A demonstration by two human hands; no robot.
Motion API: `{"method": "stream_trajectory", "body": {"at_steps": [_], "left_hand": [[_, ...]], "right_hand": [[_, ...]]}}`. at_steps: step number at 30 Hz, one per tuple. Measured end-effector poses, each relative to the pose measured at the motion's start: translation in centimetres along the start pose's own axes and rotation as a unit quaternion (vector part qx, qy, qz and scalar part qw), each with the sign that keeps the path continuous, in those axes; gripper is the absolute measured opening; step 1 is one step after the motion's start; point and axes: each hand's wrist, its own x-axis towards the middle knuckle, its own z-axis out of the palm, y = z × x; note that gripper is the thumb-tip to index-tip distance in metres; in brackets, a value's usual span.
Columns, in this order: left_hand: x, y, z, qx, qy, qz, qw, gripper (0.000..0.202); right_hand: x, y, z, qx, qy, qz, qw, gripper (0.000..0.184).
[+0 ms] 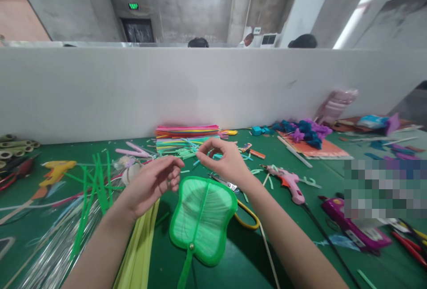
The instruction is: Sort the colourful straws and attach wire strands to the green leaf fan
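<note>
My left hand (156, 182) is held above the table with its fingers curled inward and the thumb against them; whatever it holds, if anything, is too small to make out. Thumb and forefinger of my right hand (224, 160) meet in a pinch, and nothing clear shows between them. Just below both hands is a green leaf-shaped piece (213, 217) with a fuzzy pipe-cleaner rim, a midrib, a small bead at its base and a green stem. Scissors with yellow handles (248, 215) lie partly beneath my right forearm.
Bundled coloured pipe cleaners (187, 132) lie against the white partition (200, 88). To the left are a yellow glue gun (56, 172) and silvery strips (66, 240). On the right are a pink glue gun (288, 182), a purple device (353, 224) and purple-blue pieces (305, 131).
</note>
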Motion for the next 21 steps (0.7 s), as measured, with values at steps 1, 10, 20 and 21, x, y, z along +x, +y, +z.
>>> {"method": "stream_trajectory", "body": {"at_steps": [1,10,20,21], "left_hand": [[-0.03,-0.02,-0.05,0.022,0.004,0.002,1.000,0.023],[0.45,-0.36,0.04,0.233,0.153,0.121,0.953,0.031],[0.78,-0.34,-0.46,0.385,0.187,0.152,0.891,0.010],[0.79,-0.22,-0.55,0.376,0.177,0.138,0.899,0.012]], "right_hand": [[0.02,0.05,-0.05,-0.004,0.006,0.001,1.000,0.005],[0.11,0.54,0.05,-0.056,0.040,0.012,0.998,0.003],[0.03,0.85,0.51,-0.070,0.019,0.011,0.997,0.004],[0.06,0.97,0.48,-0.071,0.018,0.013,0.997,0.004]]}}
